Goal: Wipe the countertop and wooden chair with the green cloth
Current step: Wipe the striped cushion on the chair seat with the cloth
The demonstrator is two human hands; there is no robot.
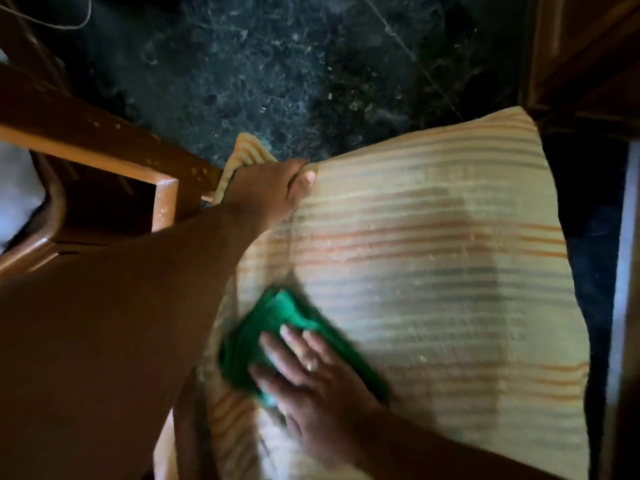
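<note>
A home interior — wooden chair (104, 161), striped cushion (433, 254), dark speckled floor (294, 64).

Motion blur smears the green cloth (277, 327) under the right hand (311, 386), whose palm hides part of it, while the wooden chair (104, 157) runs off the left edge.

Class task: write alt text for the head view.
The right hand presses a green cloth flat on a striped cushion, blurred with motion. The left hand grips the cushion's far corner beside a wooden chair, above a dark floor.
</note>
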